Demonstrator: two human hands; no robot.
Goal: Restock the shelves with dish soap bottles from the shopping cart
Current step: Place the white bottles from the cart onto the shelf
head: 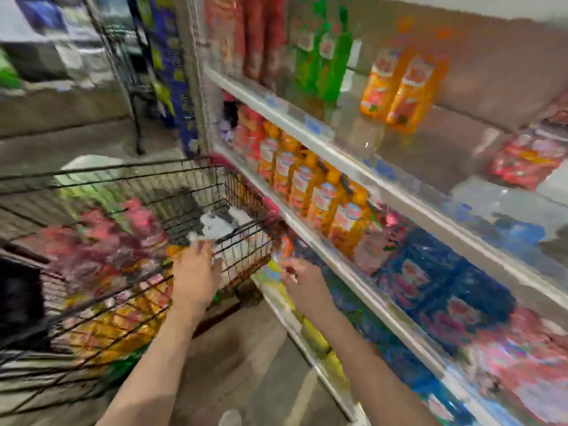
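The whole view is motion-blurred. A black wire shopping cart (239, 192) stands left of the shelves, filled with pink and orange packs (101, 241). My left hand (196, 278) rests on the cart's near right rim, fingers spread, holding nothing. My right hand (302, 282) hovers between the cart and the lower shelf, fingers loosely apart and empty. A row of orange dish soap bottles (325, 198) lines the middle shelf (310, 235). Two orange bottles (402, 87) and green bottles (325, 53) stand on the upper shelf (295, 115).
Blue and pink refill packs (436, 281) fill the lower shelf. Red packs (528, 158) lie at the right of the upper shelf. A black metal rack (129, 72) stands behind the cart. Bare concrete floor (246, 358) lies between cart and shelving.
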